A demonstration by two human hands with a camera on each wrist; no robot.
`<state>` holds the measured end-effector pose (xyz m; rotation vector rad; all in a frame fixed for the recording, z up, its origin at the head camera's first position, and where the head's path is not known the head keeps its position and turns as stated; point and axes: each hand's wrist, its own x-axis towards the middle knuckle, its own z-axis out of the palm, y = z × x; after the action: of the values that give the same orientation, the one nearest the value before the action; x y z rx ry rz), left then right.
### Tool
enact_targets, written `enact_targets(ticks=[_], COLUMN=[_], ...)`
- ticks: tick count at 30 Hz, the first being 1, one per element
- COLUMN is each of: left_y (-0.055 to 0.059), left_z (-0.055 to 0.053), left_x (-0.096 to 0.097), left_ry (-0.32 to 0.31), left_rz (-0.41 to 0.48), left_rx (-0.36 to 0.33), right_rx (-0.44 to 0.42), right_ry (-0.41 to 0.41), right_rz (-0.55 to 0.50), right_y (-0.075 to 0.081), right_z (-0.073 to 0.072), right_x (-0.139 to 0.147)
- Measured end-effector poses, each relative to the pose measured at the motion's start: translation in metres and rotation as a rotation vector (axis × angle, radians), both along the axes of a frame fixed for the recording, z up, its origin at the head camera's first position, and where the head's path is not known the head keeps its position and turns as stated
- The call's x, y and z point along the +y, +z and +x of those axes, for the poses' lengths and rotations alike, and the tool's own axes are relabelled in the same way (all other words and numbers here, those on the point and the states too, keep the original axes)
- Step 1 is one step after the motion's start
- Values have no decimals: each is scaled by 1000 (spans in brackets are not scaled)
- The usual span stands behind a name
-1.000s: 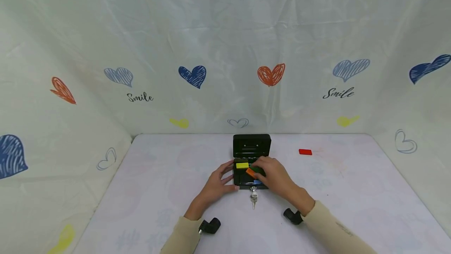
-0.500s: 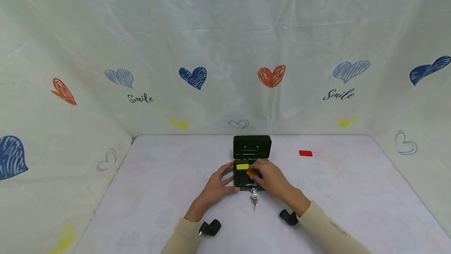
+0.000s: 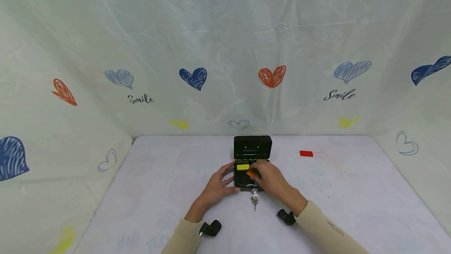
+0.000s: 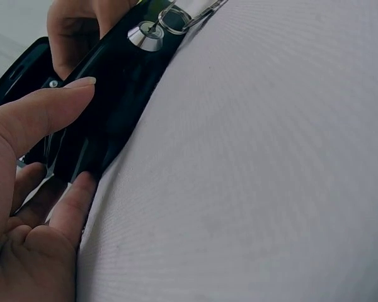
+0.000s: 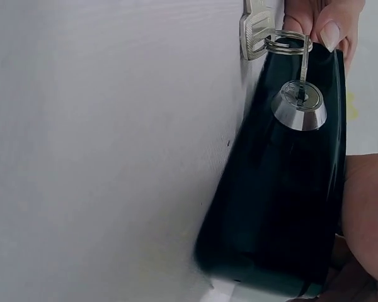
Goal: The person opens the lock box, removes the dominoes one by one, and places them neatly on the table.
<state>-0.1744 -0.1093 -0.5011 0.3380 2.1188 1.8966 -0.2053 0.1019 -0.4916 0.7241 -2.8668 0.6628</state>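
Observation:
A black cash box stands on the table with its lid raised. My left hand lies spread against the box's left side, its thumb at the front corner. Inside the box, my right hand pinches an orange block between thumb and fingers. Beside it in the box is a yellow rectangular block. A bit of blue shows under the right hand, mostly hidden. From the lock on the box's front hangs a ring of keys.
A red block lies on the white table, right of the box. Behind the table hangs a pale sheet printed with hearts and "Smile". Black wrist-worn devices stick out near both sleeves.
My right hand has drawn slightly left and lower in the box with the orange block. A green thing seen under it earlier is now covered. My left hand stays put.

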Motion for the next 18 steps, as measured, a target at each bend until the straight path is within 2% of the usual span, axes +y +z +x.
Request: enact_targets(ticks=[12,18], left_y=[-2,-19], left_z=[-2,-8], left_x=[0,-1], left_ry=[0,7], left_rz=[13,17], left_rx=[4,2], right_rx=[0,4], right_ry=[36,43], right_rz=[15,16], right_y=[1,0], right_z=[-1,-4], right_x=[-2,-4])
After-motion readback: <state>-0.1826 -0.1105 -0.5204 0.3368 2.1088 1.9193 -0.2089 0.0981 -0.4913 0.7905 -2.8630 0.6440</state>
